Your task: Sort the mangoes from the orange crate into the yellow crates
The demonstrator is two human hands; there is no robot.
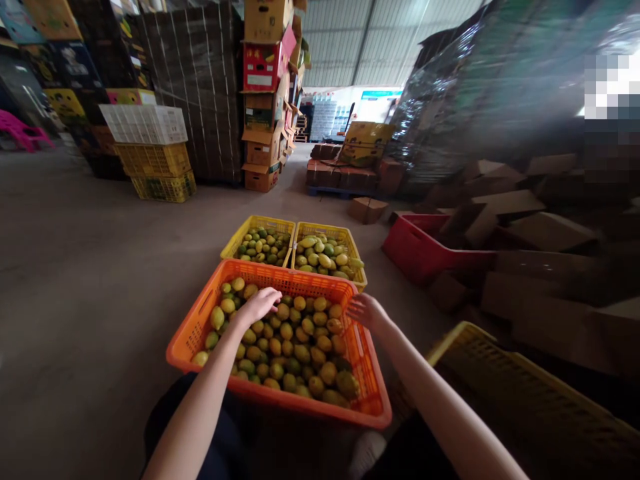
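A large orange plastic crate (pixel 220 275) stands in front of my legs, filled with yellow and green lemons (pixel 287 331). My left hand (pixel 261 306) reaches over the left half of the fruit, fingers stretched out and holding nothing I can see. At the crate's right wall is my right hand (pixel 368 311), its fingers apart near the rim; whether it touches the rim I cannot tell. Just beyond sit two yellow crates: the left one (pixel 231 248) holds small green and yellow fruit, the right one (pixel 359 273) longer, paler yellow-green fruit.
A red crate (pixel 415 250) and heaped cardboard boxes (pixel 545 280) lie to the right. Close by at lower right is another yellow crate (pixel 520 380). Stacked white and yellow crates (pixel 155 157) and a tall carton stack (pixel 263 100) stand farther back, beside wrapped pallets.
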